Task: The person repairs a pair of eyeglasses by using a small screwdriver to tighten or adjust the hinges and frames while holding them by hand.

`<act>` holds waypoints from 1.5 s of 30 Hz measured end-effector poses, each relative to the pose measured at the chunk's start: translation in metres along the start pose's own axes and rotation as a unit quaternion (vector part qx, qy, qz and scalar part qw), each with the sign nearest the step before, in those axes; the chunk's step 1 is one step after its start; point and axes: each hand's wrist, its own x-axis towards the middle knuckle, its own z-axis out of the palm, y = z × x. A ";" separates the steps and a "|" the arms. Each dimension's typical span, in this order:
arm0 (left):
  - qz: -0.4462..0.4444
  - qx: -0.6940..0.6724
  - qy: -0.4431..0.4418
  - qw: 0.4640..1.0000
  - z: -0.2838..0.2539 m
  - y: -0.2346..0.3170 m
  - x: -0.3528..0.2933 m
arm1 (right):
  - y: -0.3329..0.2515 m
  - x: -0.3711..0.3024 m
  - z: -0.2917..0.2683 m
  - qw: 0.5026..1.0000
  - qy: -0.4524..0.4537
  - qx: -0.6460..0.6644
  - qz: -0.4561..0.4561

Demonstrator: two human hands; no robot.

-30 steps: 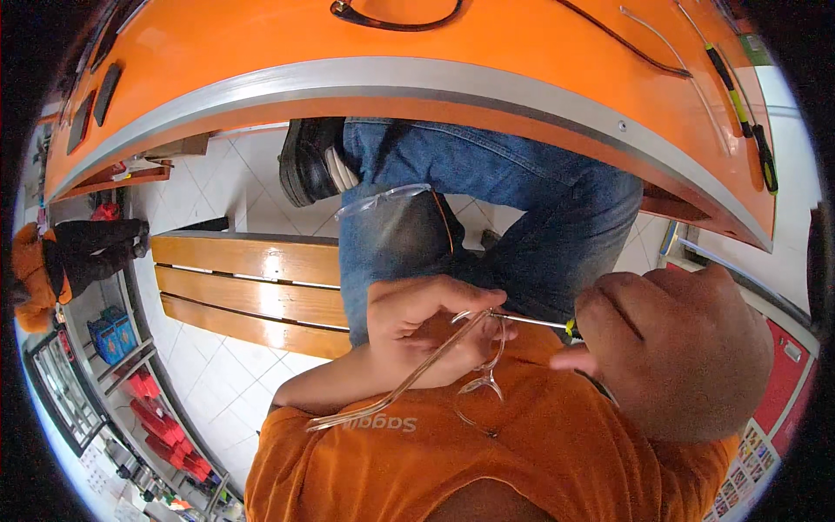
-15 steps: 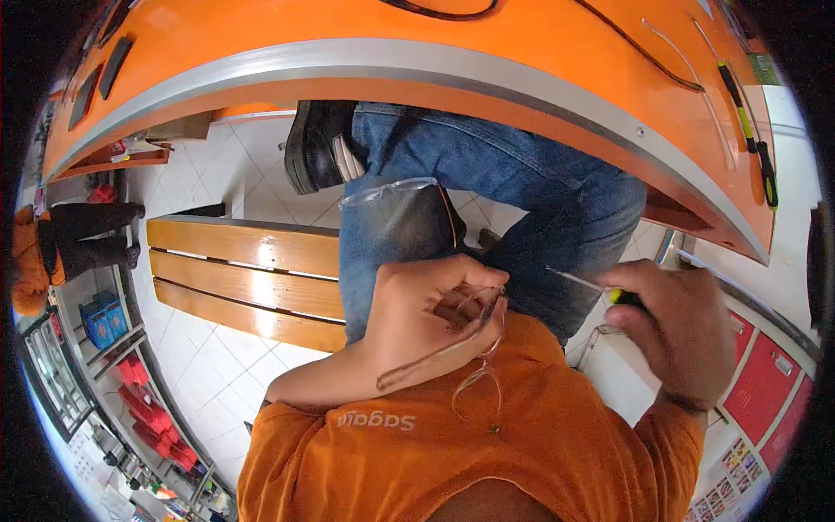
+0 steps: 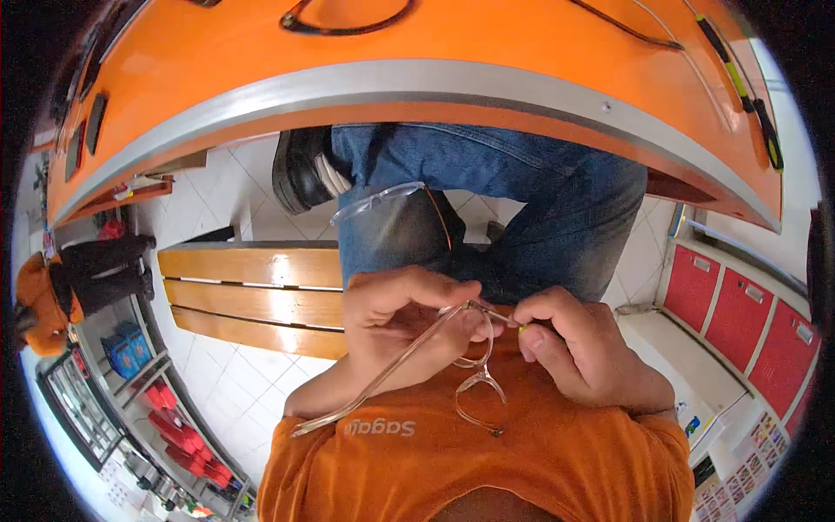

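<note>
My left hand (image 3: 396, 317) holds a pair of clear-framed eyeglasses (image 3: 481, 376) in front of my orange shirt. One long temple arm slants down to the left across the wrist, and the rims hang below the fingers. Between thumb and fingers of my right hand (image 3: 584, 348) is a small screwdriver (image 3: 524, 330) with a yellow-green part. Its thin shaft points left and meets the frame's hinge corner at my left fingertips. Most of its handle is hidden in the hand. A second pair of eyeglasses (image 3: 383, 201), with clear lenses and a thin brownish arm, rests on my jeans at the knee.
Ahead curves an orange table (image 3: 487, 83) with a metal edge. On it lie a dark eyeglass frame (image 3: 348, 28) and a black and yellow-green screwdriver (image 3: 726, 63). A slatted wooden bench (image 3: 252, 291) stands left, red lockers (image 3: 735, 313) right. Another person (image 3: 83, 291) is far left.
My right hand has moved left, bringing the screwdriver from apart to the eyeglasses' hinge. The temple arm in my left hand has swung lower. The whole view has shifted slightly.
</note>
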 end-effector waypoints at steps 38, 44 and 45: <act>0.097 -0.002 -0.077 0.992 -0.007 -0.018 0.009 | 0.018 -0.008 0.034 0.757 -0.064 0.633 0.145; -0.030 -0.019 -0.034 0.999 0.002 -0.009 0.006 | 0.023 -0.006 0.035 0.784 -0.053 0.605 0.130; -0.068 -0.019 -0.030 0.997 0.002 -0.005 0.008 | 0.023 -0.004 0.035 0.799 -0.052 0.587 0.121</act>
